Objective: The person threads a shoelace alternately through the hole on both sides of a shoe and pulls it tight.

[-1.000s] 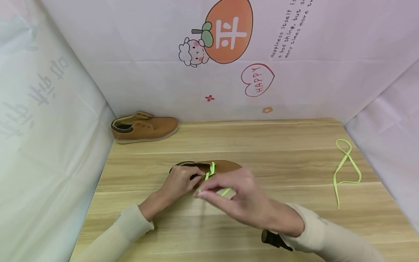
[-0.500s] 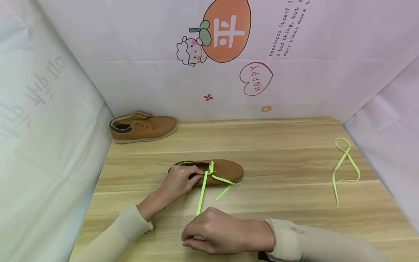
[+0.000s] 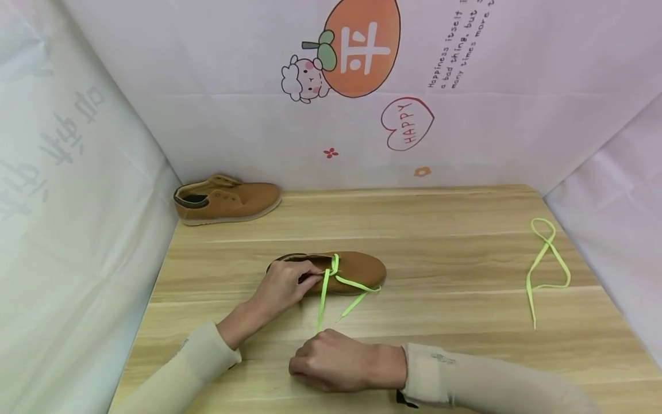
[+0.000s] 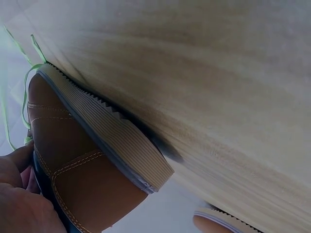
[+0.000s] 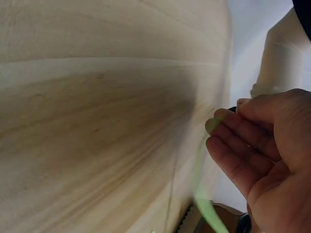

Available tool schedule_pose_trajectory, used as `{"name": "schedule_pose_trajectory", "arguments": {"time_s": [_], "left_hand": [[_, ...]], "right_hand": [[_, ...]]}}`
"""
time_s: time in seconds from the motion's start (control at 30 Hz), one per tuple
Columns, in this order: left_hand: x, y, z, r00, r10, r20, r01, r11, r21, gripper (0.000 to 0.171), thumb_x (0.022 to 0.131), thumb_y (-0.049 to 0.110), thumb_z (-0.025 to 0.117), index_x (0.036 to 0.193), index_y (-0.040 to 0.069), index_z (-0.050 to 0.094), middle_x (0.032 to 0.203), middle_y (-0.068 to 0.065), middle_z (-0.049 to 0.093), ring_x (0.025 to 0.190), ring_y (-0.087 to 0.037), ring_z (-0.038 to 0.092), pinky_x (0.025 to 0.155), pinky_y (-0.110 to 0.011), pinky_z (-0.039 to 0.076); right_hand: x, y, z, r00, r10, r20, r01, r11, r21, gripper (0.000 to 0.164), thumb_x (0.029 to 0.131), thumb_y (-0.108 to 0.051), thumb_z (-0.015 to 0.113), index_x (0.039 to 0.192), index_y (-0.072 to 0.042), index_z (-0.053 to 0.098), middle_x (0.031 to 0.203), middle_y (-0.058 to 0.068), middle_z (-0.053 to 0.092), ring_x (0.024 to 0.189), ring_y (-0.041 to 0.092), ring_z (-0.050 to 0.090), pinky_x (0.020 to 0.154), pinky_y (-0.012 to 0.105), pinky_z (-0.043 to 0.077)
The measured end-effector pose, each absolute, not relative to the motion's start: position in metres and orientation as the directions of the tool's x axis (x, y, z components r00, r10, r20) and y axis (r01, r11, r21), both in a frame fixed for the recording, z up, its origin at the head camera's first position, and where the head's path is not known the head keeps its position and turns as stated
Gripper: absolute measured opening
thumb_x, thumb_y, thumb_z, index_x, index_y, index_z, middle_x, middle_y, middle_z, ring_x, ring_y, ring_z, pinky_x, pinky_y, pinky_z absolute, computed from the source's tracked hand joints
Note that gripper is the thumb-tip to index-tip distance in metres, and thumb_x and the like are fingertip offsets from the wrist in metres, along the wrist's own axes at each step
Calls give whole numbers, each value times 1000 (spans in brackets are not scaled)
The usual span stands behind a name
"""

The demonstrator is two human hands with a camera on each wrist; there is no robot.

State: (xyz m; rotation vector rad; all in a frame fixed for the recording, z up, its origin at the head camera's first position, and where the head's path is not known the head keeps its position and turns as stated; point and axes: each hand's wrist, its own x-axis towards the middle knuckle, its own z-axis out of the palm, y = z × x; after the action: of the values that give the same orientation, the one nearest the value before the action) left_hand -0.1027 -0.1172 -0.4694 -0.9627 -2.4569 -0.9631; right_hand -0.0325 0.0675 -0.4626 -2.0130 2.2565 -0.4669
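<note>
A brown shoe (image 3: 359,267) lies in the middle of the table, toe to the right, with a neon green shoelace (image 3: 323,299) through its front eyelets. My left hand (image 3: 284,282) pinches the near eyelet flap of this shoe; in the left wrist view, fingers (image 4: 22,158) grip the edge of its opening. One lace end runs toward me to my right hand (image 3: 333,361), which pinches it near the table's front. In the right wrist view the green lace (image 5: 206,211) reaches my fingertips (image 5: 221,114). The other lace end drapes over the shoe's near side onto the table.
A second brown shoe (image 3: 227,201), its eyelets bare, stands at the back left against the white cloth wall (image 3: 233,115). Another green shoelace (image 3: 548,259) lies looped on the right of the wooden table (image 3: 445,230).
My right hand has moved from beside the shoe toward the table's front, drawing the lace end out taut, then lowered slightly. The left hand stays on the shoe flap.
</note>
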Motion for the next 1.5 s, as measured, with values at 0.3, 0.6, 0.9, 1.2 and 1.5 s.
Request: {"name": "schedule_pose_trajectory", "arguments": {"time_s": [0.3,0.6,0.9,1.2,1.5], "left_hand": [[-102,-118,-472,-726,475,497,686,543,484,9,91,8,84,99,10,79,94,1,81,77,-6,75,63,-16,55],[-102,-119,-470,-723,471,505,689,538,486,8,92,10,84,99,10,79,93,1,81,77,-6,74,63,-20,56],[-103,-121,-464,-727,428,537,684,517,514,5,94,10,81,99,10,80,94,0,80,87,-13,77,74,-29,62],[-108,-124,-460,-704,349,618,694,520,498,6,93,2,79,99,2,81,96,-5,81,88,-18,79,77,-31,63],[-112,-120,-455,-717,310,624,657,600,457,21,89,3,84,110,2,79,112,-10,79,108,-27,75,92,-42,61]], "right_hand": [[-38,75,-465,-172,-967,190,-961,122,-248,4,102,-20,70,100,-21,73,91,-15,72,85,-4,68,72,11,51],[-46,100,-462,-236,-935,265,-953,168,-254,3,100,-19,73,102,-19,75,92,-14,73,86,-3,68,72,15,53],[-57,125,-465,-330,-891,312,-940,280,-194,6,95,-15,77,93,-18,72,90,-10,71,84,0,69,70,19,56],[-66,136,-470,-391,-871,298,-920,374,-115,5,91,-10,78,93,-13,74,96,-3,73,88,10,71,76,28,60],[-69,139,-476,-401,-891,214,-907,419,42,20,90,2,78,109,-6,77,113,5,74,105,18,68,92,29,58]]}}
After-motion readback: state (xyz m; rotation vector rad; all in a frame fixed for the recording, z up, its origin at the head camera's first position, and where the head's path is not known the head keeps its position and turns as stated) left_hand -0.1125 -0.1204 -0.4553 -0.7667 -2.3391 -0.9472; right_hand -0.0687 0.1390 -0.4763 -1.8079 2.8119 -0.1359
